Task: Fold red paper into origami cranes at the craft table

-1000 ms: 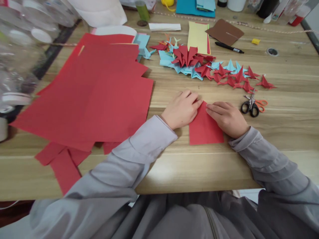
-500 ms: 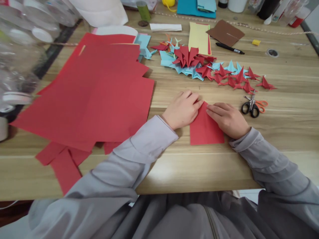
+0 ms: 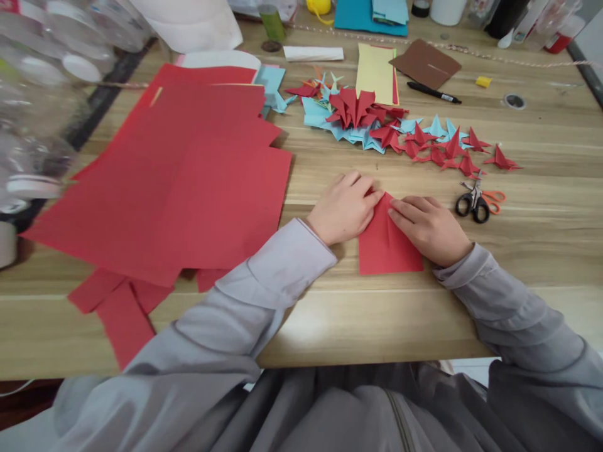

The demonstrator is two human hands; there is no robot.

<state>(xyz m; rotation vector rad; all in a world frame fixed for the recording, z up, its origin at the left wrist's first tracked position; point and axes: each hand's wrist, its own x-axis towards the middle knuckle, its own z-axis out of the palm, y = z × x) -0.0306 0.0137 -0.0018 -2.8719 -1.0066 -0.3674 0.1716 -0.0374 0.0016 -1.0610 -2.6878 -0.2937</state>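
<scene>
Red paper (image 3: 389, 256): flat, matte, faint crease up middle.

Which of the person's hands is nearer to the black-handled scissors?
Right. The right hand lies on the red paper, left of the scissors; the left hand is farther left, across the paper.

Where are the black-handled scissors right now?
In the head view, the black-handled scissors lie on the table, right of the right hand, against the orange-handled pair and just below the red paper birds.
</scene>
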